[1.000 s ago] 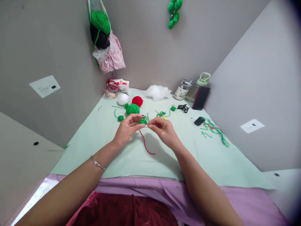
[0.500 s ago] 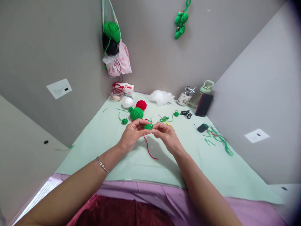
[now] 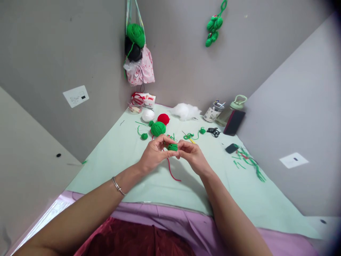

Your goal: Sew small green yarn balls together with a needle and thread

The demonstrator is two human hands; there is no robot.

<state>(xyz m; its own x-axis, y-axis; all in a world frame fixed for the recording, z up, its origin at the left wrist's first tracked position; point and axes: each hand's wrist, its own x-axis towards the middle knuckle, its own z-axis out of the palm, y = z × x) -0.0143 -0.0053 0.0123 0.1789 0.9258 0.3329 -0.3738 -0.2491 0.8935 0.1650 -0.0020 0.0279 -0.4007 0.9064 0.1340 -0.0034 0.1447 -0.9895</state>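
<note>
Both my hands meet over the middle of the pale green mat (image 3: 128,153). My left hand (image 3: 154,154) pinches a small green crocheted piece (image 3: 172,146) between thumb and fingers. My right hand (image 3: 193,155) is closed against the same piece from the right, fingertips pressed to it. A red yarn strand (image 3: 172,170) trails down from the piece onto the mat. A metal bangle sits on my left wrist.
Behind the hands lie a green yarn ball (image 3: 158,128), a red one (image 3: 163,118) and a white one (image 3: 147,115), white stuffing (image 3: 185,111), a pen cup (image 3: 212,113), a bottle (image 3: 234,106), a dark phone (image 3: 233,122) and green yarn scraps (image 3: 249,160). A bag with yarn (image 3: 138,53) hangs on the wall.
My right hand has closed in from a short gap until its fingertips meet the green piece. The camera view has shifted, so the scene sits further right and lower.
</note>
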